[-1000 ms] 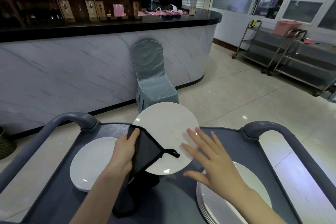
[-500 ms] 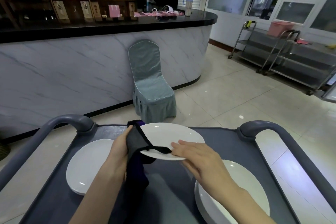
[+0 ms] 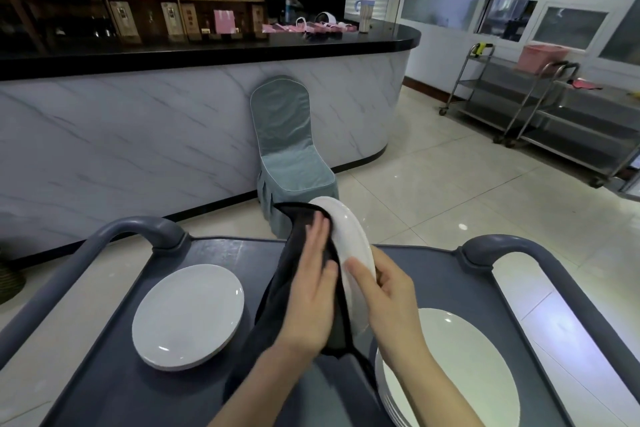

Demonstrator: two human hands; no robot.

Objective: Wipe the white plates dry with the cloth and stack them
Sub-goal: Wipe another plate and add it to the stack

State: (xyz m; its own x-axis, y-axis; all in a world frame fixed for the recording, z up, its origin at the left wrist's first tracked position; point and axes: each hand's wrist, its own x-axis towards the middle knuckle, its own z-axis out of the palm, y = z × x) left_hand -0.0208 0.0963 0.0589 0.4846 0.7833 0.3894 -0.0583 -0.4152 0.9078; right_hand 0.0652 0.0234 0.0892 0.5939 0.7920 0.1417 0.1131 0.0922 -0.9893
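Note:
A white plate [image 3: 349, 246] stands nearly on edge above the grey cart top [image 3: 214, 253]. My right hand [image 3: 388, 291] grips its near rim, thumb on the left face. My left hand [image 3: 311, 284] presses the dark cloth [image 3: 294, 260] flat against that face, fingers straight. The cloth hangs down onto the cart. One white plate [image 3: 188, 314] lies on the cart at the left. A stack of white plates [image 3: 450, 371] sits at the right, partly hidden by my right forearm.
Rounded cart handles rise at the left [image 3: 138, 229] and the right [image 3: 509, 246]. Beyond the cart stand a covered chair [image 3: 287, 149] and a marble-fronted bar counter [image 3: 138, 135]. Steel trolleys [image 3: 540, 107] line the far right wall across the tiled floor.
The plate has turned from lying nearly flat to standing on edge. My left hand went from gripping the cloth at the rim to pressing it flat on the plate's face.

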